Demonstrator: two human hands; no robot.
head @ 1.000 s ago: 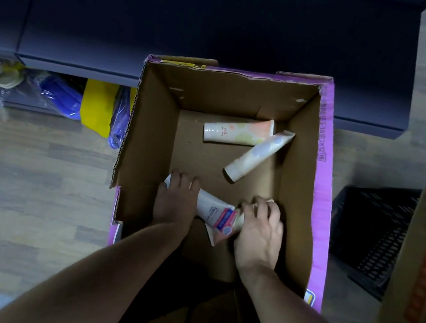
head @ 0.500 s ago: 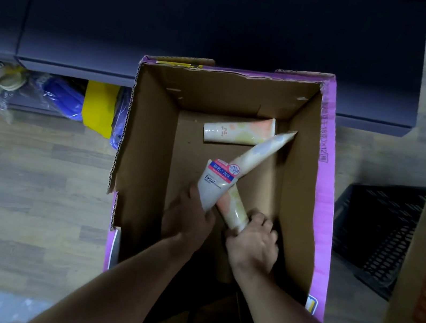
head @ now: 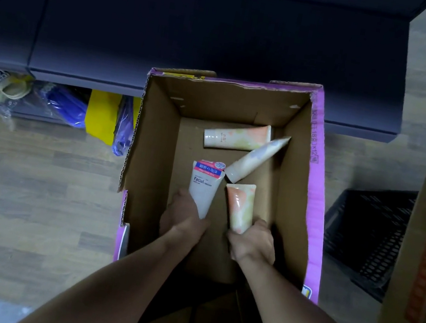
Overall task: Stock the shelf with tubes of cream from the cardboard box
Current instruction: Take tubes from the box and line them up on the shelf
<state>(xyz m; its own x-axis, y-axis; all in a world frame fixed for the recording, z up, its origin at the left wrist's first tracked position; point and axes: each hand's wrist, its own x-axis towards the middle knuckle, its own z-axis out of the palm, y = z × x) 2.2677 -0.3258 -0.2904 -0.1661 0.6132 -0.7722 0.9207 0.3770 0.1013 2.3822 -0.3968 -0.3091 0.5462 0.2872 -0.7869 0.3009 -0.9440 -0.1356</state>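
A wood-pattern floor (head: 32, 187) carries everything here. In the middle stands an open cardboard box (head: 310, 194) with purple outer sides, its far edge right up against a dark shelf unit (head: 199, 32) that runs across the far side. On the right, a black crate (head: 368, 238) sits on the floor, and a second box (head: 425, 267) stands nearer, at the right edge. At far left, under the shelf's edge, lie slippers (head: 0, 92) and blue and yellow bags (head: 85, 111).
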